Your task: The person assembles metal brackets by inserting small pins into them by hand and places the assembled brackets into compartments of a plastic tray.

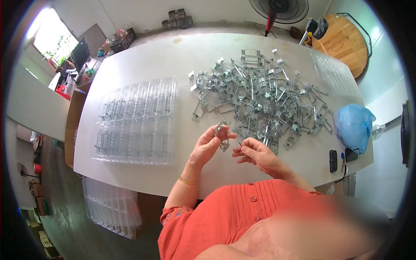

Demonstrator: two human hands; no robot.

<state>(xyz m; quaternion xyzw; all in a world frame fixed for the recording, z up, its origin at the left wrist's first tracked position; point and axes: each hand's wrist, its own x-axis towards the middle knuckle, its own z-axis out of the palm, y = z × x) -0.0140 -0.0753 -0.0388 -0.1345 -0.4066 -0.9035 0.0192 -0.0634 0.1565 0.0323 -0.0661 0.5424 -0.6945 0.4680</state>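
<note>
Near the table's front edge, my left hand (209,146) grips a small metal bracket (222,135) between thumb and fingers, holding it up off the table. Just to its right is my right hand (255,154), its thumb and fingers pinched around something small and dark, too small to make out. The two hands are close but apart. Behind them spreads a large tangled pile of metal brackets (264,95). On the left side of the table lies a clear plastic tray (136,121) with brackets in rows of its compartments.
A blue plastic bag (353,128) sits at the right edge, near a black case (333,160). Clear plastic sheets (336,73) lie at the back right. More clear trays (110,203) are below the table's left front edge. A fan (279,8) stands behind.
</note>
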